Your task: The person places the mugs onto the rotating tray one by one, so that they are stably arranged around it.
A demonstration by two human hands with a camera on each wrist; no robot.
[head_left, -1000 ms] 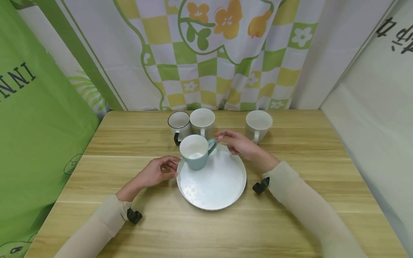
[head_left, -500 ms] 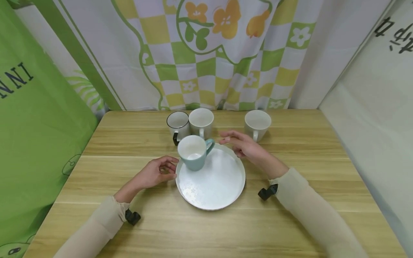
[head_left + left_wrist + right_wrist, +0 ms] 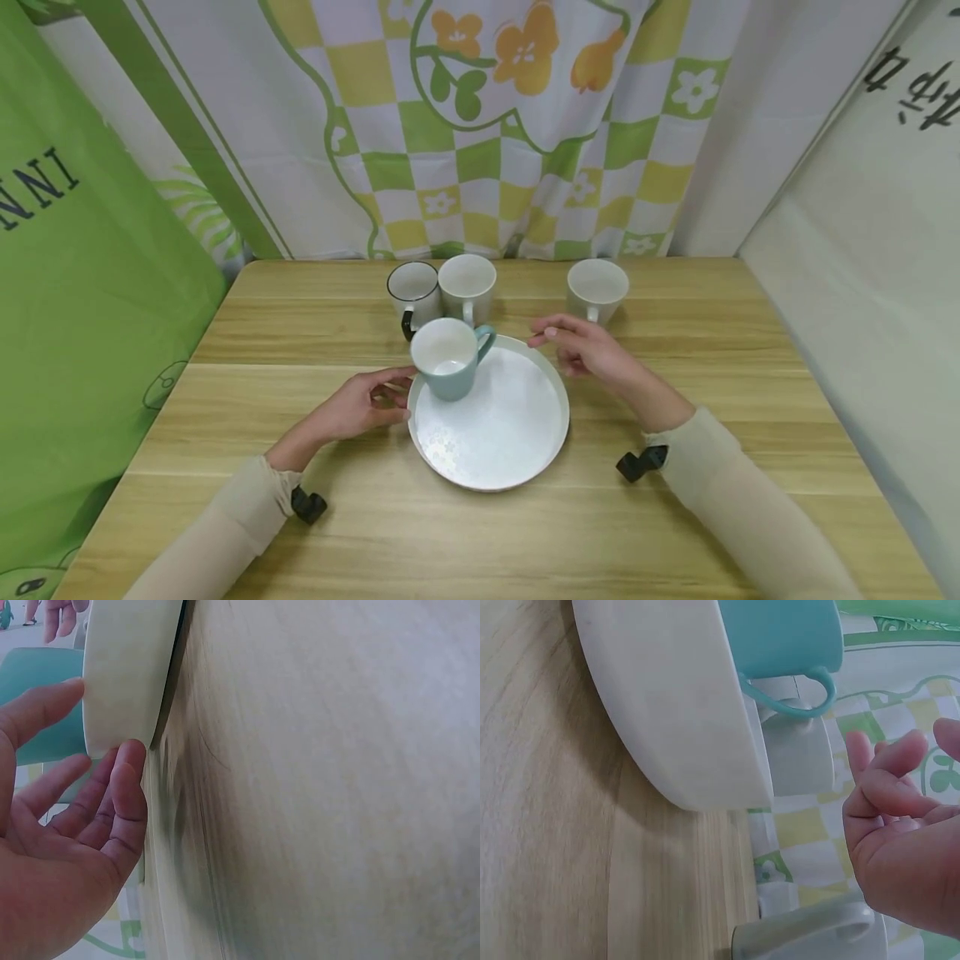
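Note:
A teal mug (image 3: 446, 367) with a white inside stands upright on the back left of a round white tray (image 3: 498, 425). Its handle points right and back. At the tray's left edge my left hand (image 3: 365, 406) touches the outer wall with loosely bent fingers; the left wrist view has its thumb (image 3: 52, 706) against the rim. My right hand (image 3: 588, 354) holds nothing and hovers beyond the tray's back right edge, apart from the mug, fingers loosely bent. In the right wrist view, open space separates those fingers (image 3: 889, 787) from the mug's handle (image 3: 799, 697).
Behind the tray stand a white mug with a black rim and black handle (image 3: 415, 293) and, beside it, a plain white mug (image 3: 467, 283). Another white mug (image 3: 597, 287) is farther right, just behind my right hand. A patterned curtain (image 3: 510, 167) hangs along the back of the wooden table (image 3: 420, 542).
My right hand has drawn away from the teal mug's handle, moving right and slightly toward me. The mug and tray stay in place, and my left hand remains at the tray's edge.

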